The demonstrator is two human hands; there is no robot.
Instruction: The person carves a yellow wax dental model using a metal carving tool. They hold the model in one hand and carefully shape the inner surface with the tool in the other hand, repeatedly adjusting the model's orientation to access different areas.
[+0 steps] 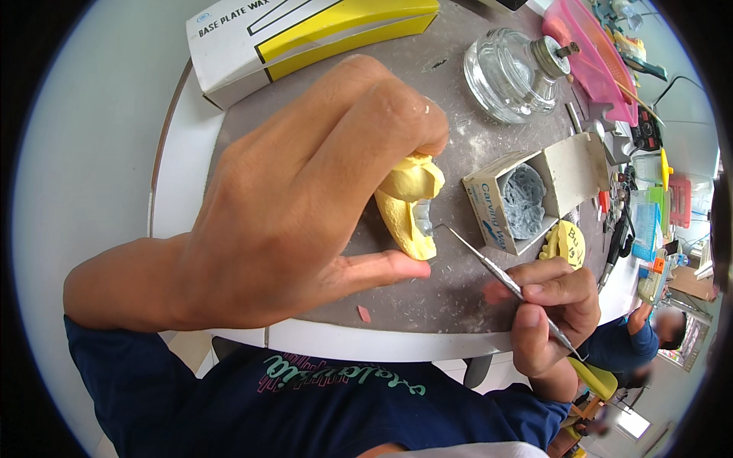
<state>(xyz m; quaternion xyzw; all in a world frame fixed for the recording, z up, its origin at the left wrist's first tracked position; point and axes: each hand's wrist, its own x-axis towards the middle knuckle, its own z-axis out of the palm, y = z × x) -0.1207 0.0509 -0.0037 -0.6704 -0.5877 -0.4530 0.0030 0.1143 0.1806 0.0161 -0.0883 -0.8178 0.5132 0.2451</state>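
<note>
My left hand (275,206) grips a yellow plaster dental cast (395,217) between the bent fingers above and the thumb below. A grey wax patch (422,216) fills a stretch of the cast's ridge, on the side toward my right hand. Held like a pen in my right hand (557,305) is a slim metal wax carver (496,271). Its thin bent tip lies just beside the wax and the cast; whether they touch I cannot tell. Part of the cast is hidden behind my left fingers.
An open small carton (481,210) holds grey-blue wax; beside it lies another yellow plaster piece (569,240). A glass spirit burner (500,76) stands behind. At the far left is a white-and-yellow box (229,57), at the far right a pink basket (588,72). Another person (622,343) sits beyond.
</note>
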